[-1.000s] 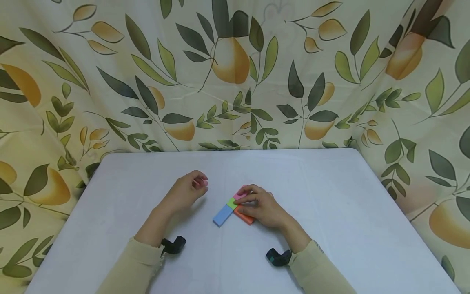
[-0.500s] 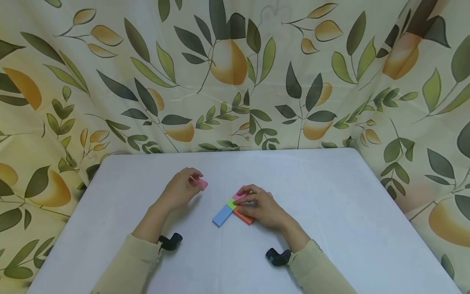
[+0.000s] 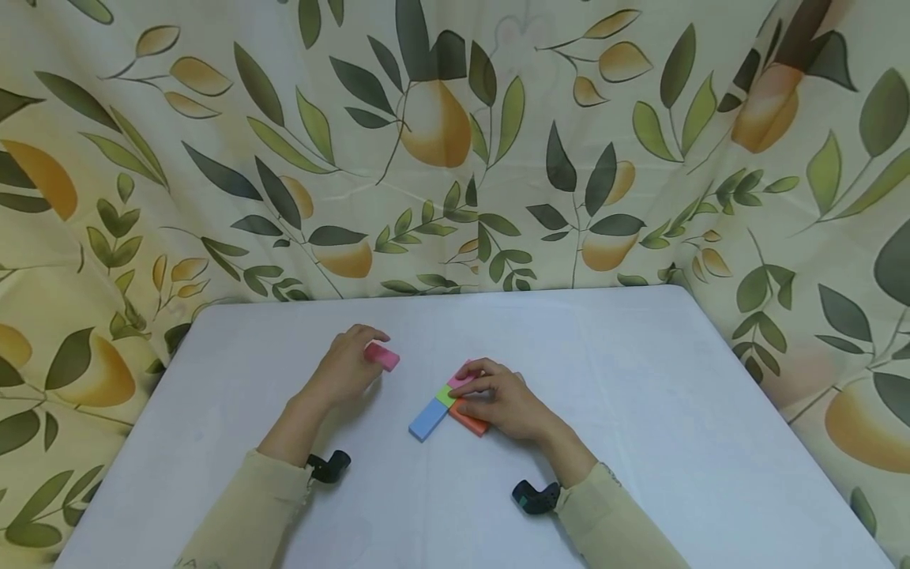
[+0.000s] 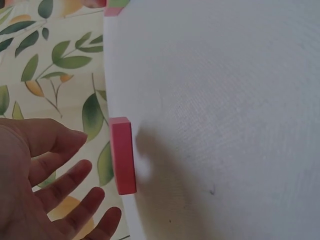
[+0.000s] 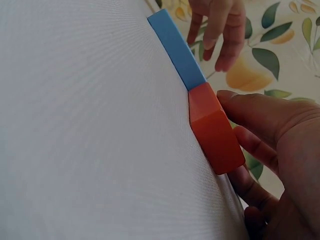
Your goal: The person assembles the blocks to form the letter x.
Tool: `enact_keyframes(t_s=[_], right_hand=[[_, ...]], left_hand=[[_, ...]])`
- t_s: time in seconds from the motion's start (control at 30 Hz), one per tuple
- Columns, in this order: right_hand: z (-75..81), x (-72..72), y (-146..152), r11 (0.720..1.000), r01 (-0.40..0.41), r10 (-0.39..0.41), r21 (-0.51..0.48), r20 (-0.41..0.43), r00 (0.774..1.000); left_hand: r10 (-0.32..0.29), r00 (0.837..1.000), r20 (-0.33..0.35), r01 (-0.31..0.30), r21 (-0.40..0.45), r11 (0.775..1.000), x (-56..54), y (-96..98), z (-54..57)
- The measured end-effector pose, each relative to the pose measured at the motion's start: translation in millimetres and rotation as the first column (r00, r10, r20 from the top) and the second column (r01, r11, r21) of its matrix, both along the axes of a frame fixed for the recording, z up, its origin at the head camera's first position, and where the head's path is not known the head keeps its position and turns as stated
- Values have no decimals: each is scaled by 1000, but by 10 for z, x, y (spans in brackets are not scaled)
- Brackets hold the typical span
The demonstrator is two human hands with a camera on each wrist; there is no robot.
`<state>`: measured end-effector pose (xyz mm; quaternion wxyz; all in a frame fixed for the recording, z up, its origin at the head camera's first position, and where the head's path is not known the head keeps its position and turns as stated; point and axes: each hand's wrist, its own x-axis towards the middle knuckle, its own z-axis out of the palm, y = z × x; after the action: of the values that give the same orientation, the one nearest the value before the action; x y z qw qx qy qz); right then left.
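Observation:
My left hand (image 3: 343, 367) hovers beside a pink block (image 3: 382, 356) on the white table. The left wrist view shows its fingers spread and a gap between them and that block (image 4: 123, 156). To the right, several blocks form a branching shape: a blue block (image 3: 426, 420), a small green block (image 3: 445, 396), a second pink block (image 3: 458, 376) and an orange block (image 3: 467, 420). Over this group lies my right hand (image 3: 510, 405), fingers reaching across the pink and green blocks. In the right wrist view its thumb is at the edge of the orange block (image 5: 216, 135).
A white cloth covers the table (image 3: 604, 340). Behind it hangs a leaf-and-fruit patterned curtain (image 3: 284, 158). Dark cameras are worn at both wrists, the left camera (image 3: 330, 467) and the right camera (image 3: 535, 497) near the sleeve cuffs.
My left hand has let go of the pink block, which earlier was mostly hidden among its fingers. The right hand has stayed on the block group. The head view has shifted slightly.

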<state>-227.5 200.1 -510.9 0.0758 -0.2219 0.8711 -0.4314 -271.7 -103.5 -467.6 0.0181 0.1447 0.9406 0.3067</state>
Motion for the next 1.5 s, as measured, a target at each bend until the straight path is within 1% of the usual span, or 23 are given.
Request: enact_keyframes(t_s=[0.2, 0.37, 0.57, 0.77, 0.93, 1.07, 1.5], right_hand=[[-4, 12, -12, 1000, 8, -8, 2, 15, 1000], [-24, 11, -12, 1000, 8, -8, 3, 16, 1000], [-30, 9, -9, 1000, 9, -9, 9, 9, 1000], [-38, 3, -4, 1000, 7, -7, 12, 15, 1000], [-32, -7, -9, 1000, 3, -3, 19, -1, 1000], [-22, -7, -6, 1000, 3, -3, 13, -2, 1000], [0, 6, -2, 1000, 6, -6, 11, 7, 1000]], left_hand=[[1, 1000, 23, 0, -37, 999, -14, -4, -54], [11, 999, 44, -9, -48, 999, -24, -11, -89], [4, 999, 36, -2, -60, 998, -48, -19, -124], [5, 999, 50, -1, -75, 997, -84, -34, -170], [-6, 999, 51, 11, -88, 996, -111, -45, -176], [-18, 999, 37, 22, -102, 995, -122, -47, -177], [-22, 999, 25, 26, -144, 989, -152, -15, -181]])
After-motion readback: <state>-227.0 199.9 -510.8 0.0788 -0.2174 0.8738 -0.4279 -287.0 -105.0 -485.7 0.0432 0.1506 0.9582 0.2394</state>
